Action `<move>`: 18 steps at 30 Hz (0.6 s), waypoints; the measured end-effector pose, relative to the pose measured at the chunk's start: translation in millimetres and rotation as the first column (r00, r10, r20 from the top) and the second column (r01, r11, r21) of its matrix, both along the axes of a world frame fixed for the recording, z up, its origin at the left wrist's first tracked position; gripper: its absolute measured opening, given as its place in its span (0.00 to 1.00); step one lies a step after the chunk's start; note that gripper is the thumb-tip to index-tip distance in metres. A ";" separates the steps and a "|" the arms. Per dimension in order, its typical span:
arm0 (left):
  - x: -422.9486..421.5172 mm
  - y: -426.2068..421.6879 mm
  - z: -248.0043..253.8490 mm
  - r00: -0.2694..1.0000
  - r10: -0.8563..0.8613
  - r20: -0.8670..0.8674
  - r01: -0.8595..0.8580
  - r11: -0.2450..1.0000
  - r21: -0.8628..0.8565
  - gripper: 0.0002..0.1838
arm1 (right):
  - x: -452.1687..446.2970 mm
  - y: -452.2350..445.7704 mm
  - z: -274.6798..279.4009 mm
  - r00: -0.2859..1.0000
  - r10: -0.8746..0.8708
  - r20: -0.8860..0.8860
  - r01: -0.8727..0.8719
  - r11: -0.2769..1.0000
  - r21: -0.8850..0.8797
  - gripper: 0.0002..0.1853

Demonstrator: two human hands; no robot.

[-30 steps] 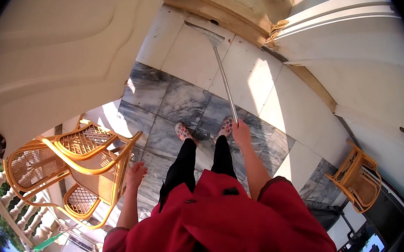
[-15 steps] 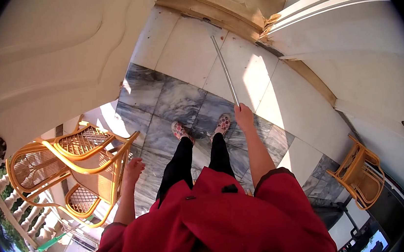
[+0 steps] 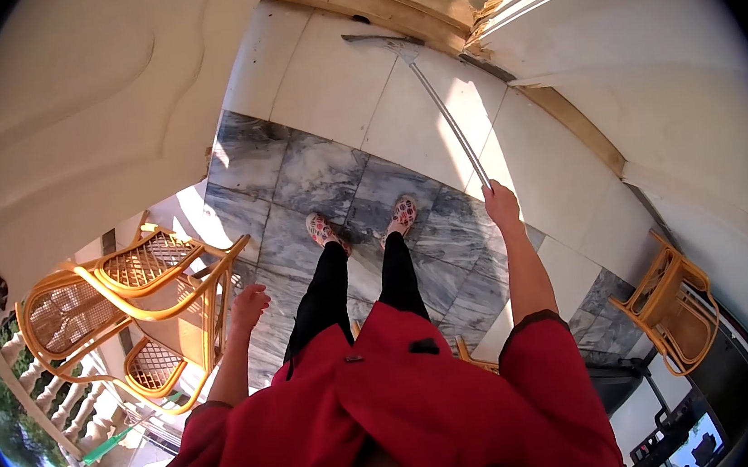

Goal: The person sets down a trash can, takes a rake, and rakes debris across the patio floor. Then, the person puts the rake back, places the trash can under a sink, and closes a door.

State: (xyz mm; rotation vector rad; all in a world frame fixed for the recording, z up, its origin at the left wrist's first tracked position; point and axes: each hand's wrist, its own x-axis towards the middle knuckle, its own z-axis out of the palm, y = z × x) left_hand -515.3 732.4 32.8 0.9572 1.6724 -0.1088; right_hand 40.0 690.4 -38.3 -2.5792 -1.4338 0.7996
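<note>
My right hand (image 3: pixel 501 205) is wrapped round the top of a long metal-handled floor squeegee (image 3: pixel 448 116). Its handle slants away from me, and the thin, wide head rests on the pale floor tiles close to the wooden door sill. Beside the rattan chair (image 3: pixel 165 324), my left hand (image 3: pixel 248 310) hangs with loosely bent fingers, holding nothing and apart from the chair. My feet stand on the grey marbled tiles (image 3: pixel 317 171) between the two hands.
A large cream door (image 3: pixel 87 109) fills the upper left. The wooden sill (image 3: pixel 377 1) runs across the far side, with a small dark piece on the floor by it. Another rattan chair (image 3: pixel 673 307) stands at right. A green-handled tool (image 3: pixel 105 446) leans near the balusters.
My right hand has moved to the right with the squeegee, and its head now shows by the sill, where only the bare handle showed before. My left hand has barely moved.
</note>
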 end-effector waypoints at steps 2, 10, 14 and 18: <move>10.3 -0.9 9.4 0.998 0.053 0.019 -0.054 0.998 0.020 0.11 | -11.9 -15.2 21.1 0.995 -0.089 -0.035 0.086 0.993 -0.082 0.13; 22.3 -25.9 -8.3 0.995 -0.097 0.038 0.096 0.995 0.033 0.11 | -83.1 -112.8 33.7 0.971 -0.207 -0.122 0.167 0.947 -0.273 0.16; 30.6 -19.2 2.3 0.997 -0.072 0.023 0.071 0.997 0.036 0.12 | -64.7 20.1 -6.6 0.970 -0.105 -0.218 0.102 0.994 -0.026 0.15; 20.3 -9.4 7.8 0.999 0.012 0.049 -0.016 0.997 0.081 0.11 | -77.1 33.3 -5.7 0.968 -0.108 -0.226 0.113 0.993 0.010 0.14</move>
